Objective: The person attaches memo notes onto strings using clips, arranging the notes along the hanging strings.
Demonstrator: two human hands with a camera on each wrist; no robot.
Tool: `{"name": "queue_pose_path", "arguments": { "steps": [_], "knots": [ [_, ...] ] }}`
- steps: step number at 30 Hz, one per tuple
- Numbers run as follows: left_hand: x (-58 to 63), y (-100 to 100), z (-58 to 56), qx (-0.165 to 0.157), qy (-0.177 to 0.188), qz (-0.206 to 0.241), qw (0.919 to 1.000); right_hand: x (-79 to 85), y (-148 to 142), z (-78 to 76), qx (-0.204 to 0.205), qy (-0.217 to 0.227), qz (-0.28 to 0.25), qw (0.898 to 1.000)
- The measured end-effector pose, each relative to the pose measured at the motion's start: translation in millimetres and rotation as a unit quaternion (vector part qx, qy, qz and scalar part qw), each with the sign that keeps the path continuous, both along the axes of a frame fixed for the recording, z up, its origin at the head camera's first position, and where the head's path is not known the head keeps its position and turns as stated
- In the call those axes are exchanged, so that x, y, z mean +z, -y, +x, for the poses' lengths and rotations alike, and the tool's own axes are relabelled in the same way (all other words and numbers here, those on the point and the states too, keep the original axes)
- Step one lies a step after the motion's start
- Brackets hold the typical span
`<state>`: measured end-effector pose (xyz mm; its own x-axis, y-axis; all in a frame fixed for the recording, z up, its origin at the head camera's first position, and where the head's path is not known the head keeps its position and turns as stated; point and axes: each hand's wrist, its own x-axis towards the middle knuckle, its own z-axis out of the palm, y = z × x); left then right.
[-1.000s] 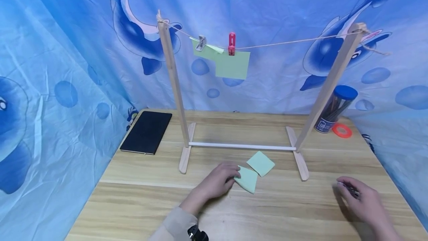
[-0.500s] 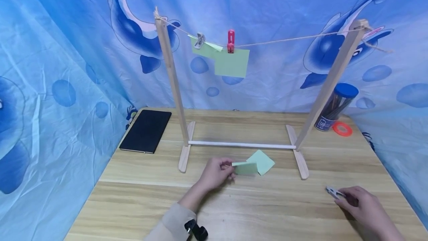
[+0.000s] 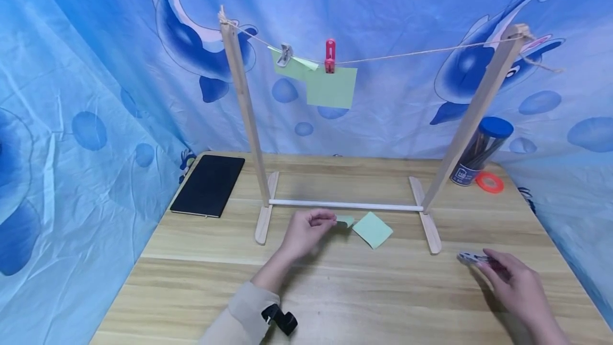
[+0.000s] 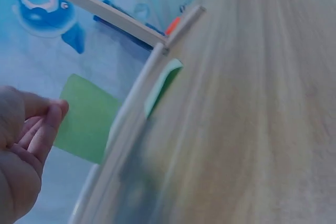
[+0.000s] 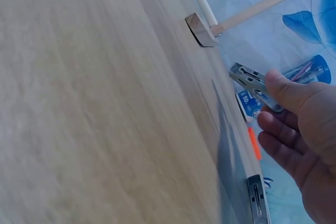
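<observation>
My left hand (image 3: 306, 233) pinches a square green paper note (image 4: 86, 119) by its edge, thumb against fingertips, lifted off the table. In the head view this note is seen nearly edge-on. A second green note (image 3: 372, 230) lies on the table just right of it, one edge curling up in the left wrist view. Over at the right, my right hand (image 3: 519, 286) holds a silver metal clothespin (image 5: 254, 83) between thumb and fingers, its tip pointing left above the table. Another metal clothespin (image 5: 257, 200) lies on the table below that hand in the right wrist view.
A wooden stand (image 3: 245, 95) carries a string (image 3: 397, 56), where a silver clip (image 3: 284, 55) and a red clip (image 3: 330, 56) hold green notes (image 3: 331, 88). Around it are a black notebook (image 3: 208, 185), a blue-lidded pencil tub (image 3: 481, 150) and an orange ring (image 3: 489, 182).
My left hand has picked one green note up from the table and moved it slightly away from me. The right hand has brought the clothespin's tip out to the left.
</observation>
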<state>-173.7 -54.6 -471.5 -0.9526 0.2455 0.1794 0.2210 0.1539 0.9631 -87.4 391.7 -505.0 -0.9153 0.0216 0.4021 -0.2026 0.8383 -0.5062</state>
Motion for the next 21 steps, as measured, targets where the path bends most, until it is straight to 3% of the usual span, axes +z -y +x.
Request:
{"name": "queue_pose_path", "arguments": {
  "steps": [2,4,5,8,9,10,11,12,14,18,19,21],
  "knots": [
    [-4.8,0.4,-1.5,0.007,-0.05,-0.065,0.9966,1.7,3.2,-2.3,-0.01,-0.018,-0.001,1.0],
    [-9.9,1.7,-3.2,0.019,-0.129,-0.153,0.9796,3.4,6.1,-3.0,-0.016,-0.027,-0.001,1.0],
    [-12.4,2.6,-4.0,0.033,-0.179,-0.205,0.9617,4.0,7.5,-3.1,-0.018,-0.03,-0.002,0.999],
    [-19.8,5.1,-6.8,0.082,-0.31,-0.313,0.8942,4.8,11.8,-2.8,-0.019,-0.035,-0.006,0.999],
    [-21.5,5.7,-7.2,0.091,-0.337,-0.328,0.8778,4.9,13.3,-2.6,-0.02,-0.036,-0.007,0.999],
    [-23.5,6.2,-7.5,0.098,-0.354,-0.335,0.8677,4.8,14.5,-2.4,-0.02,-0.037,-0.008,0.999],
    [-25.0,6.6,-7.6,0.102,-0.362,-0.335,0.8638,4.8,15.6,-2.2,-0.019,-0.039,-0.011,0.999],
    [-26.6,6.6,-7.8,0.107,-0.363,-0.33,0.8649,4.7,16.3,-2.1,-0.019,-0.039,-0.012,0.999],
    [-26.9,6.1,-7.3,0.111,-0.339,-0.301,0.8843,5.3,17.4,-1.6,-0.022,-0.033,-0.015,0.999],
    [-15.9,2.1,-4.1,0.098,-0.221,-0.172,0.955,8.2,16.8,-0.7,-0.036,-0.015,-0.024,0.999],
    [-10.1,0.7,-3.5,0.091,-0.187,-0.131,0.9694,9.6,16.8,-0.9,-0.037,-0.021,-0.027,0.999],
    [3.0,-1.9,-3.4,0.081,-0.135,-0.059,0.9857,13.2,16.8,-3.2,-0.027,-0.058,-0.036,0.997]
  ]
}}
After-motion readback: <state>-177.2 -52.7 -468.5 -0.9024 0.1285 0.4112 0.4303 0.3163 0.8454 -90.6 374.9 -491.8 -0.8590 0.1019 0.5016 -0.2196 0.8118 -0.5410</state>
